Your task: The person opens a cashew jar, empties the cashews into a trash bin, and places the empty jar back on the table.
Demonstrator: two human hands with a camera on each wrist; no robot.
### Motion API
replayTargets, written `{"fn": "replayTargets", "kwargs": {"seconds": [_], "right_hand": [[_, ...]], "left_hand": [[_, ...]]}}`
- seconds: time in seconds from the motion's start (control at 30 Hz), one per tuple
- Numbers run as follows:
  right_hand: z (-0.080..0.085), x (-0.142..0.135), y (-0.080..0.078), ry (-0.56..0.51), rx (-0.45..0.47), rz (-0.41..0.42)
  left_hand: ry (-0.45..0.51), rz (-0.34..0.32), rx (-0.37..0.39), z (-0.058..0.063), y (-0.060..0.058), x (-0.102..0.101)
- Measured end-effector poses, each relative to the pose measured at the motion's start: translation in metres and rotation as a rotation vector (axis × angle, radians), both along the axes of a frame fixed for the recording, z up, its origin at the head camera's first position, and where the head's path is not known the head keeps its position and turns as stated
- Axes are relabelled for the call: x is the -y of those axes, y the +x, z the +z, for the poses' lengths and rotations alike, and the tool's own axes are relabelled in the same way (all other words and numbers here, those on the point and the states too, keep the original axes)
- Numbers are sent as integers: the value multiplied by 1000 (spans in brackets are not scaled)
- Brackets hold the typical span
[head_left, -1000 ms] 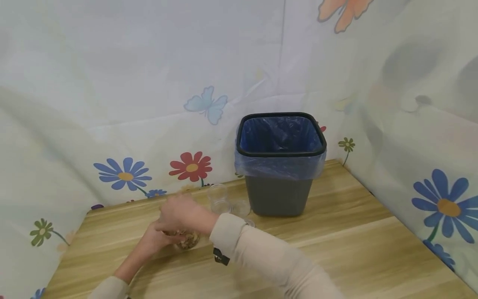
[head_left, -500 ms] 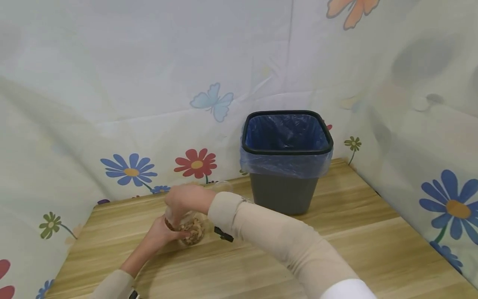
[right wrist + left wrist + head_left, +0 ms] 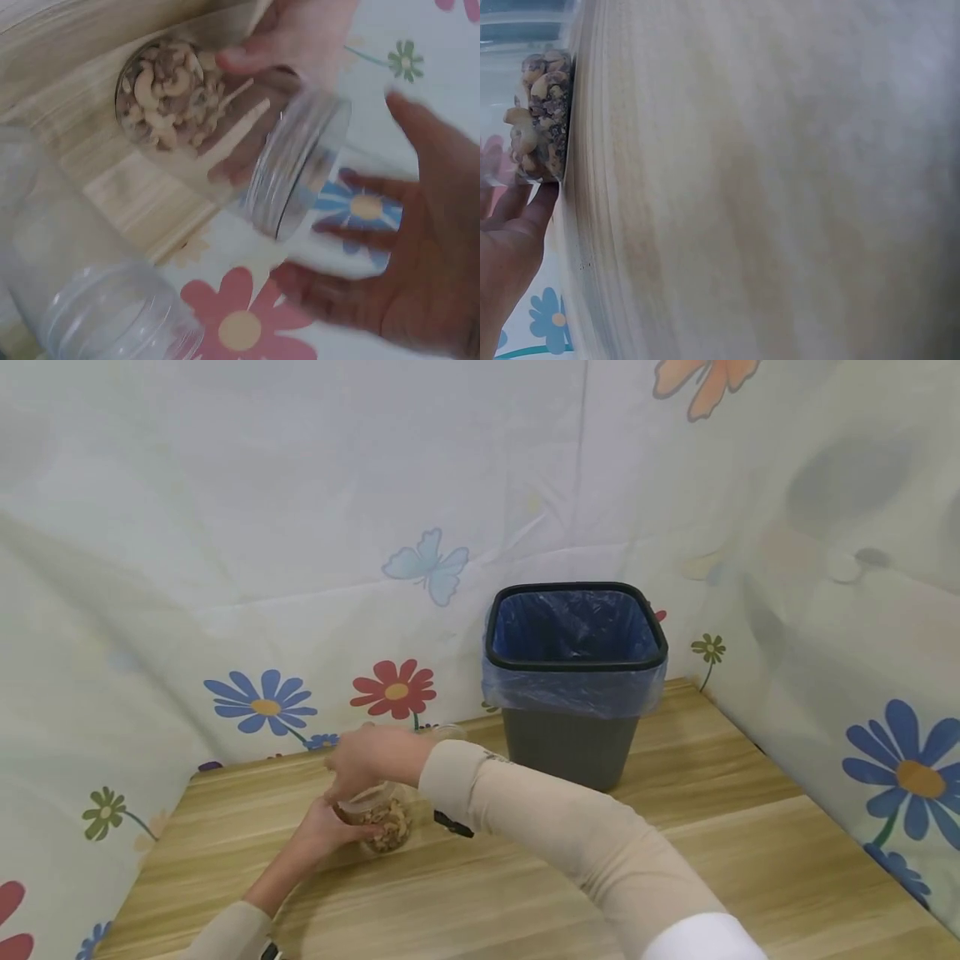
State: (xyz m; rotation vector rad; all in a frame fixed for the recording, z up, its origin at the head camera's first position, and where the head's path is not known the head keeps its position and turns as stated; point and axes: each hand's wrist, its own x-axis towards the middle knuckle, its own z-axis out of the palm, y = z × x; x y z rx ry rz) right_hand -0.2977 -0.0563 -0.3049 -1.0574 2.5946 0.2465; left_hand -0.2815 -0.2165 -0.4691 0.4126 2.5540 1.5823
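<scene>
A clear plastic jar (image 3: pixel 390 828) of mixed nuts, cashews among them, stands on the wooden table. My left hand (image 3: pixel 324 828) grips its side; in the left wrist view the fingers (image 3: pixel 526 214) lie against the lower wall, near the nuts (image 3: pixel 544 116). Above the jar's top is my right hand (image 3: pixel 375 762). The right wrist view has the right hand (image 3: pixel 390 247) blurred, its fingers spread around the clear, ridged top (image 3: pixel 296 161) with a visible gap. A second clear jar (image 3: pixel 90 255), with nothing visible inside, is close by.
A dark grey bin (image 3: pixel 566 747) with a blue liner stands at the back of the table (image 3: pixel 675 843). Behind the right wrist, a clear rim (image 3: pixel 450 732) shows. Flower-printed cloth (image 3: pixel 300 527) surrounds the table's back and sides.
My right hand has shifted slightly over the jar's top, uncovering more of the jar. The left hand keeps its grip on it. The head view has turned slightly left.
</scene>
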Motion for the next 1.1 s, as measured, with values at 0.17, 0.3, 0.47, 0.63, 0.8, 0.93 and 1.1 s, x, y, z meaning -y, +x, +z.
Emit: {"fn": "replayTargets", "kwargs": {"seconds": [0.17,0.3,0.47,0.63,0.8,0.93,1.1], "right_hand": [[1,3,14,-51,-78,-215],[3,1,16,-67,-84,-236],[6,2,14,-49,-94,-159],[9,8,12,-33,-52,-97],[13,8,7,-16,15,-45],[15,8,3,42,54,22],[12,10,1,112,121,88]], "left_hand": [[25,2,4,-2,-2,1],[-28,53,27,-2,-2,0],[-50,63,40,-2,-2,-1],[-139,81,-15,-1,-2,-1],[-175,84,-62,2,0,-2],[-153,73,-65,1,0,-1],[-154,78,-47,0,1,1]]}}
